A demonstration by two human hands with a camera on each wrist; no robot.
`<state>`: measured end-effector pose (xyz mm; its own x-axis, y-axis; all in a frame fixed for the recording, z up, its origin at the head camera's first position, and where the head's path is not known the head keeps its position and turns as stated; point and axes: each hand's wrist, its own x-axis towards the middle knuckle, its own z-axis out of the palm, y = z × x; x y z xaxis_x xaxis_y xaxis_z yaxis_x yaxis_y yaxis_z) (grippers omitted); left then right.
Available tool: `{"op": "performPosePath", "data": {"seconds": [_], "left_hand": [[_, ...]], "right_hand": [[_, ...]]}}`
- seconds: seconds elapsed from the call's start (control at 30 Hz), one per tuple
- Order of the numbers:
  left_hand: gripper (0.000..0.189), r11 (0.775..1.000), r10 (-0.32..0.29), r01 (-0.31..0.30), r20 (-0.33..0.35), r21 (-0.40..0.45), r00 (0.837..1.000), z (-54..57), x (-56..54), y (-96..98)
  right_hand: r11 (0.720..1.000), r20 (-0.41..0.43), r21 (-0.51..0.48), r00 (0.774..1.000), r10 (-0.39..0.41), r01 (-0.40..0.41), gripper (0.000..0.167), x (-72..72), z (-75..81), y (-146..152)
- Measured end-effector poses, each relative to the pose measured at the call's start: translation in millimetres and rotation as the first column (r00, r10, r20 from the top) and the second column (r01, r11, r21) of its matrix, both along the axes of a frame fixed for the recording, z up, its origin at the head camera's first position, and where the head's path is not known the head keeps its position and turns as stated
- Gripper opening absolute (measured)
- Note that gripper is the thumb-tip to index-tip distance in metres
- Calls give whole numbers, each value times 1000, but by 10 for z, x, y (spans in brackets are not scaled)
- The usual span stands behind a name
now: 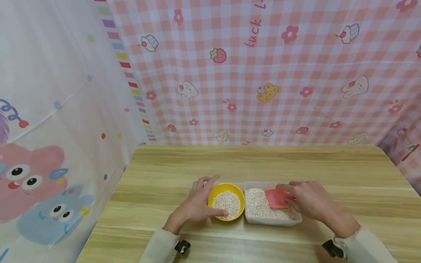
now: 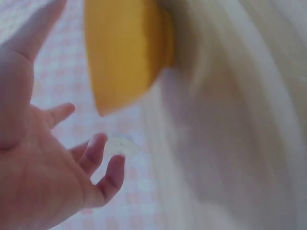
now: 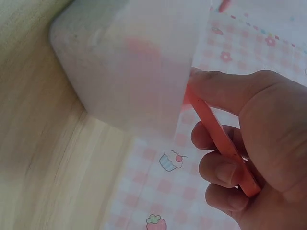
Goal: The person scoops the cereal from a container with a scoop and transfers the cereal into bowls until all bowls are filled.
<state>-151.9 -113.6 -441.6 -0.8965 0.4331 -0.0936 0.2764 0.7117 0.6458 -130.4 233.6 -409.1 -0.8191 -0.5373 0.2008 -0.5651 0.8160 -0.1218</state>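
A yellow bowl (image 1: 242, 200) with oats (image 1: 227, 202) in it stands on the table, left of a translucent plastic box (image 1: 271, 221) that also holds oats. My left hand (image 1: 197, 202) is spread at the bowl's left side, its thumb reaching over the near rim. Loosely bent fingers show beside the bowl (image 2: 122, 52) in the left wrist view. In my right hand (image 1: 312, 200) I grip a red scoop (image 1: 275, 198), its blade down in the oats of the box. The fingers curl round the scoop's handle (image 3: 216, 132) in the right wrist view, and the box wall partly hides the blade.
The wooden table (image 1: 253, 160) reaches back to a pink checked cloth (image 1: 250, 80) hung behind it. A white cloth (image 1: 75, 91) with cartoon figures hangs at the left. Bowl and box stand side by side, close together.
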Motion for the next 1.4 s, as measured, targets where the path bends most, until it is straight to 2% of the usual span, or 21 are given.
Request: {"op": "performPosePath", "data": {"seconds": [0.13,0.27,0.4,0.63,0.77,0.97,1.2,1.4], "left_hand": [[96,1000,23,-22,-86,8,996,106,40,92],[84,998,20,-11,-131,67,991,134,62,166],[74,995,12,1,-123,104,992,145,84,255],[66,994,-51,63,-130,89,990,193,109,420],[70,992,-87,94,-84,81,993,208,103,507],[90,991,-118,118,3,58,993,185,105,620],[99,989,-143,142,24,43,989,165,116,689],[102,991,-136,135,47,21,990,134,113,722]], "right_hand": [[1000,8,-6,1000,-3,3,35,-13,-4,12],[1000,6,-7,1000,3,-3,35,-26,-11,19],[1000,-2,-2,1000,11,-11,35,-37,-19,28],[999,-4,-13,999,33,-33,37,-56,-23,55],[999,9,-15,1000,30,-29,37,-69,-30,73],[999,19,-18,999,31,-30,38,-86,-43,85],[999,26,-37,999,38,-37,38,-101,-69,80],[998,41,-47,998,39,-37,38,-112,-77,85]]}}
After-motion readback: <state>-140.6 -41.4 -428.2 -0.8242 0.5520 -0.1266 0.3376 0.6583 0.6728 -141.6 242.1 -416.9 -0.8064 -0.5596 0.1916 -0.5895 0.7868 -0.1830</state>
